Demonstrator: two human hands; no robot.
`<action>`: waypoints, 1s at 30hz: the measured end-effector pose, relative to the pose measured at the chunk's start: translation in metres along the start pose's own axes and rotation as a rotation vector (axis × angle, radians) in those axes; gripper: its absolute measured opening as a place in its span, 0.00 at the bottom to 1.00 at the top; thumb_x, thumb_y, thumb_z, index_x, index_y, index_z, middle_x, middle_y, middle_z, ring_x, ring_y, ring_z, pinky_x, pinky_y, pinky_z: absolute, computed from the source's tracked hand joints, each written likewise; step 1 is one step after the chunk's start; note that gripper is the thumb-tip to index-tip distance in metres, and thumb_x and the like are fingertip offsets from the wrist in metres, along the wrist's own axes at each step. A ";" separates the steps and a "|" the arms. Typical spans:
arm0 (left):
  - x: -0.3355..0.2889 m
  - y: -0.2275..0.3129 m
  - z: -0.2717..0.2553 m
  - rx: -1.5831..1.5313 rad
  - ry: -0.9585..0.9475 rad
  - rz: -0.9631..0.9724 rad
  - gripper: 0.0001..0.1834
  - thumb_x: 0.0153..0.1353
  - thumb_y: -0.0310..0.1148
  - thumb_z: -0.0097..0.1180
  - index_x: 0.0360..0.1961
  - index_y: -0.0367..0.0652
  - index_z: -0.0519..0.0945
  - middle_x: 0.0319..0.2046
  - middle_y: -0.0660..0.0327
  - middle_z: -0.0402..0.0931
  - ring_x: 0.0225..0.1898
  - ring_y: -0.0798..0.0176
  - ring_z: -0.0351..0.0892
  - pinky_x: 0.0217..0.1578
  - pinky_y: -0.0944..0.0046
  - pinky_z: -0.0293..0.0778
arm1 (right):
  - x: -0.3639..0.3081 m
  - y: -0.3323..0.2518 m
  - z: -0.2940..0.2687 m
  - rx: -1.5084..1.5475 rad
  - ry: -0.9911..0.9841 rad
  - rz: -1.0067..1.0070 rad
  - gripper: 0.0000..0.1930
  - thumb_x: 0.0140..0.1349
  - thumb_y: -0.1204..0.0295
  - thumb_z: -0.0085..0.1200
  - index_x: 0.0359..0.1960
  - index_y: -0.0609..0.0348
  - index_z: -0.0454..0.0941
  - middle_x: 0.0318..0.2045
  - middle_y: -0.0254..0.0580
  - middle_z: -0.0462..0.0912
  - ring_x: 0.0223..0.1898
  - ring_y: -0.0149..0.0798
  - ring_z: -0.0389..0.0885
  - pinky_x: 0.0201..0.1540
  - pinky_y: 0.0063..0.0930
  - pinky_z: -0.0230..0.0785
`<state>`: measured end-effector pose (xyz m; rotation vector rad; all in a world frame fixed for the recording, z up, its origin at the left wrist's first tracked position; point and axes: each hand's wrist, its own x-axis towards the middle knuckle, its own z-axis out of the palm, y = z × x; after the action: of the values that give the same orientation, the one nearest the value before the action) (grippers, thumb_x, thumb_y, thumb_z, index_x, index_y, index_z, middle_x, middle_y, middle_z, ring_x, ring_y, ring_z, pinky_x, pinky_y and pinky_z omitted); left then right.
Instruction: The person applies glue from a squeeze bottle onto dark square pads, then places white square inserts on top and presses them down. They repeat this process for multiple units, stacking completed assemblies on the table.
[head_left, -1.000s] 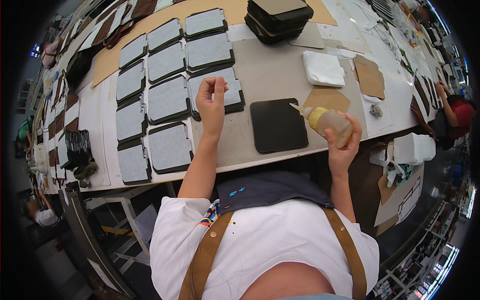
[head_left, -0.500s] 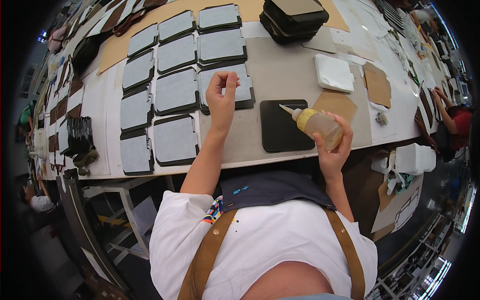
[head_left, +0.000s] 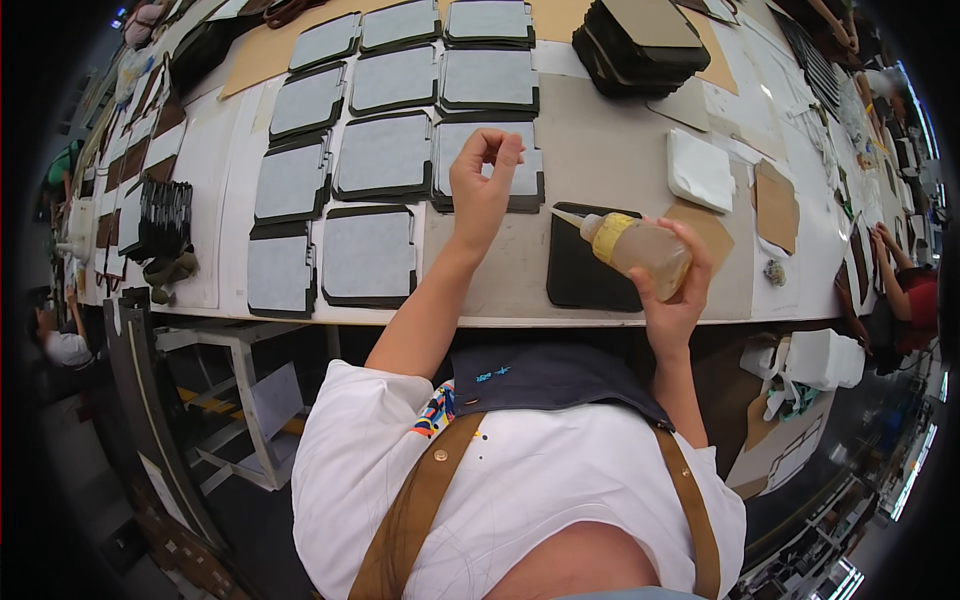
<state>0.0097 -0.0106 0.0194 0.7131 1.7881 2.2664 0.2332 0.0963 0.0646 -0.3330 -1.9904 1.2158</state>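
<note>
My right hand [head_left: 682,285] grips a translucent squeeze bottle [head_left: 650,258] with yellow tape round its shoulder. The bottle lies tilted, its thin nozzle pointing left over the upper left corner of a black rounded panel [head_left: 588,278] on the table. Whether the tip touches the panel I cannot tell. My left hand [head_left: 482,180] is raised in front of a pile of grey-faced, black-edged panels [head_left: 520,172]. Its fingers are curled in toward the thumb, and anything between them is hidden.
Rows of similar panel piles [head_left: 380,155] cover the table's left half. A tall stack of dark panels [head_left: 640,50] stands at the back. White folded sheets [head_left: 700,170] and brown card pieces [head_left: 776,208] lie to the right. The table's front edge [head_left: 470,320] runs before me.
The view has shifted, so the table and its piles sit differently in the picture. Both hands keep much the same pose, and the bottle stays over the black panel.
</note>
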 end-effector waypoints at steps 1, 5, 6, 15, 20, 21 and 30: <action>0.000 0.000 0.001 -0.009 0.018 0.010 0.12 0.69 0.36 0.59 0.31 0.39 0.78 0.27 0.67 0.78 0.30 0.75 0.70 0.36 0.72 0.68 | 0.006 -0.001 -0.005 0.078 0.003 0.062 0.33 0.58 0.74 0.68 0.64 0.59 0.65 0.56 0.46 0.74 0.61 0.48 0.75 0.63 0.40 0.68; 0.001 0.001 0.002 -0.024 0.029 0.022 0.12 0.68 0.35 0.59 0.31 0.38 0.78 0.27 0.66 0.79 0.30 0.75 0.72 0.35 0.72 0.68 | 0.030 0.007 -0.025 0.217 -0.069 0.201 0.34 0.60 0.74 0.67 0.67 0.58 0.64 0.56 0.43 0.74 0.63 0.47 0.73 0.65 0.39 0.67; 0.001 0.001 0.002 -0.018 0.029 0.023 0.12 0.68 0.35 0.59 0.31 0.38 0.78 0.27 0.66 0.79 0.30 0.75 0.72 0.35 0.72 0.68 | 0.035 0.010 -0.028 0.245 -0.089 0.230 0.34 0.60 0.74 0.67 0.67 0.58 0.64 0.56 0.43 0.74 0.63 0.47 0.73 0.65 0.39 0.67; 0.002 -0.001 -0.002 0.048 -0.011 0.007 0.12 0.70 0.37 0.58 0.34 0.40 0.77 0.29 0.68 0.76 0.33 0.76 0.73 0.38 0.74 0.70 | 0.049 0.025 -0.031 0.209 -0.192 0.226 0.34 0.60 0.75 0.66 0.68 0.57 0.65 0.57 0.43 0.75 0.62 0.41 0.75 0.62 0.33 0.70; 0.001 -0.003 -0.001 0.059 -0.019 0.001 0.12 0.70 0.37 0.58 0.33 0.40 0.77 0.29 0.68 0.76 0.32 0.76 0.73 0.38 0.74 0.69 | 0.052 0.030 -0.035 0.227 -0.217 0.239 0.34 0.59 0.75 0.67 0.67 0.57 0.67 0.55 0.42 0.76 0.58 0.37 0.76 0.60 0.31 0.70; 0.001 -0.002 -0.001 0.068 -0.023 -0.002 0.12 0.70 0.38 0.58 0.33 0.40 0.77 0.29 0.68 0.77 0.32 0.76 0.73 0.37 0.74 0.69 | 0.052 0.031 -0.037 0.221 -0.229 0.242 0.34 0.59 0.75 0.68 0.67 0.58 0.67 0.55 0.42 0.77 0.57 0.36 0.76 0.60 0.30 0.70; 0.002 -0.001 0.000 0.074 -0.035 -0.014 0.13 0.70 0.38 0.58 0.33 0.40 0.77 0.29 0.68 0.77 0.33 0.76 0.73 0.38 0.74 0.69 | 0.043 0.026 -0.044 0.275 -0.299 0.293 0.34 0.56 0.72 0.70 0.65 0.58 0.70 0.53 0.40 0.78 0.56 0.35 0.76 0.61 0.31 0.68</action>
<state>0.0079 -0.0099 0.0189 0.7455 1.8631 2.1750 0.2317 0.1623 0.0745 -0.3262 -2.0337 1.7934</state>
